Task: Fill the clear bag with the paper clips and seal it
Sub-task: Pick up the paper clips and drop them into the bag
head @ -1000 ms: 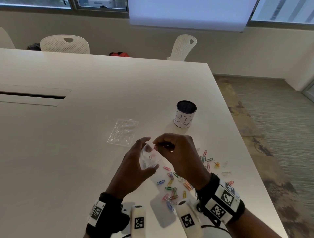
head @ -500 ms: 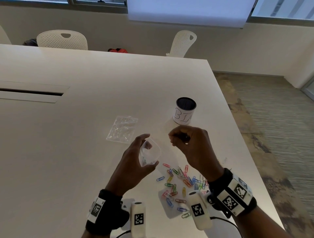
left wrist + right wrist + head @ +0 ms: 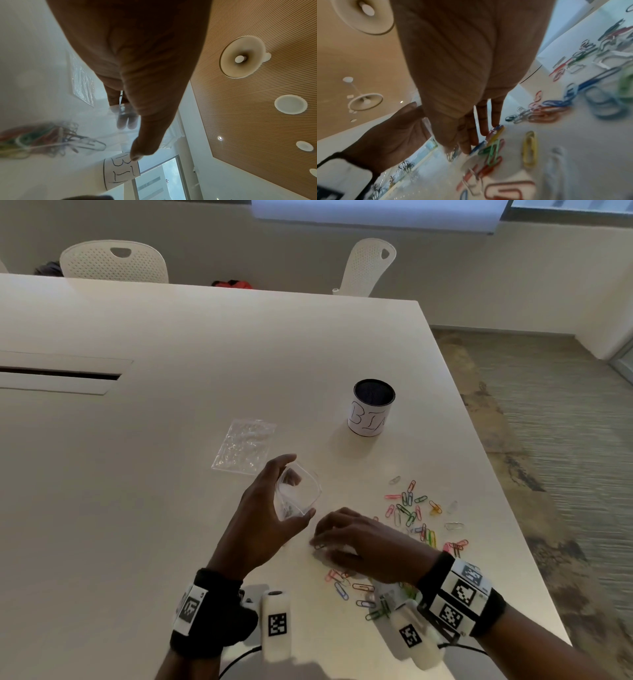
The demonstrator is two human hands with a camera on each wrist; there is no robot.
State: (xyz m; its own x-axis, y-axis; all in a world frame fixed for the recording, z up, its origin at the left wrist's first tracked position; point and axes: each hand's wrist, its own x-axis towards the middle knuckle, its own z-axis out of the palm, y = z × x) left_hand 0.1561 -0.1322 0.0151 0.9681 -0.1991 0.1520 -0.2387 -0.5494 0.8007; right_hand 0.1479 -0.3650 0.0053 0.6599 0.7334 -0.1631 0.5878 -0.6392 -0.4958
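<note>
My left hand [image 3: 300, 485] grips a small clear bag [image 3: 295, 501] just above the white table, thumb and fingers holding its mouth wide open. In the left wrist view several coloured clips [image 3: 42, 138] lie inside that bag [image 3: 102, 121]. My right hand [image 3: 320, 539] is down on the table just right of the bag, palm down. Its straight fingertips [image 3: 482, 133] touch loose clips [image 3: 493, 146]. Many coloured paper clips [image 3: 411, 508] lie scattered to the right of and under this hand. Whether a clip is pinched I cannot make out.
A second clear bag [image 3: 245, 445] lies flat beyond my left hand. A white cup marked BIN [image 3: 371, 412] stands behind the clips. The table's right edge [image 3: 507, 529] runs close to the clips. White chairs [image 3: 113, 261] stand at the far side.
My right hand left the bag's mouth, rose toward the cup, then came down onto the clips beside the bag. The left hand kept holding the bag open.
</note>
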